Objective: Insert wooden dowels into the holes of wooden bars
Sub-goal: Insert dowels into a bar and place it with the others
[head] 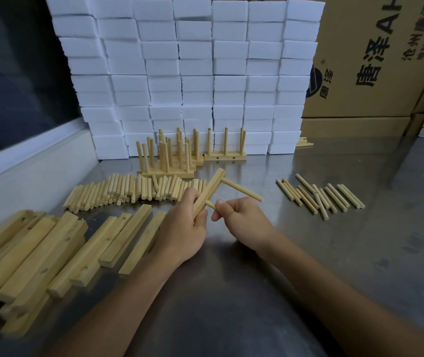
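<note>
My left hand [184, 225] grips a wooden bar [212, 188] by its lower end and holds it tilted above the steel table. One dowel [244, 192] sticks out of the bar's upper part, pointing right. My right hand [242, 219] pinches a second dowel [211, 204] whose tip meets the bar's lower part. Most of that dowel is hidden in my fingers. Loose dowels lie in a long pile [133, 190] behind my hands and in a smaller group [321, 195] to the right.
Bare bars [59, 243] lie stacked at the left on the steel table [231, 292]. Finished bars with upright dowels [169, 155] [225, 148] stand at the back before a wall of white foam blocks [187, 73]. Cardboard boxes [375, 60] stand at the back right.
</note>
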A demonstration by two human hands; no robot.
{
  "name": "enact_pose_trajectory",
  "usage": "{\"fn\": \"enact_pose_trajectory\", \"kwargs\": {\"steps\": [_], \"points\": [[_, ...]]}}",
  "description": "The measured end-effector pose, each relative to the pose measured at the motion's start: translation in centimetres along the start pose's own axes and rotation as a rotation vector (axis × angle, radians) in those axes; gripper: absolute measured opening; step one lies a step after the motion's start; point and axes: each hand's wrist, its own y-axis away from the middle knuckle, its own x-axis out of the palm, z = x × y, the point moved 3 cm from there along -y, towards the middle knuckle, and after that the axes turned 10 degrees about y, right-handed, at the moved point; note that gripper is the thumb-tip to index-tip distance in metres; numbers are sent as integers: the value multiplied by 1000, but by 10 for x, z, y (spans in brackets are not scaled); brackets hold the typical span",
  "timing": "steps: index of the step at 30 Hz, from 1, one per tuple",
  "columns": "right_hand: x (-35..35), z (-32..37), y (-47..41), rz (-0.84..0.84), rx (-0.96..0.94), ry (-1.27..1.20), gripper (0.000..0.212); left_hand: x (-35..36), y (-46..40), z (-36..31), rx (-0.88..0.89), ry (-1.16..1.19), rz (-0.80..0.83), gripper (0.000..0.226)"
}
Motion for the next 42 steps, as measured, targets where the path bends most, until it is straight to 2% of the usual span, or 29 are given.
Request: {"fn": "enact_pose_trajectory", "kwargs": {"steps": [5,8,10,13,15,17,20,25,29,33,37,42], "points": [[1,-3,1,-133,-224,179,40,1,-2,0,-241,368,-5,4],[2,-5,1,-163,-304,229,46,1,-4,4,-290,442,15,24],[-1,-7,1,-198,-345,193,50,-1,-5,6,-351,496,-35,27],[-19,-16,0,-364,-338,127,49,-8,-4,10,-453,623,-137,28],[-32,-24,-3,-491,-291,276,50,-13,-5,13,-505,705,-194,27],[-47,-32,-9,-602,-174,597,43,-15,-6,14,-530,753,-220,28],[-63,-47,-18,-530,0,857,23,-14,-5,14,-530,767,-215,28],[-63,-62,-29,-329,194,996,52,-15,-4,12,-516,769,-211,27],[-61,-70,-32,-206,290,980,62,-15,-3,10,-504,760,-205,25],[-63,-71,-29,-225,346,984,64,-15,-3,10,-497,756,-205,25],[-65,-66,-26,-312,387,1000,61,-15,-3,10,-492,755,-205,26],[-72,-58,-21,-479,348,1017,35,-14,-3,10,-500,763,-201,25]]}}
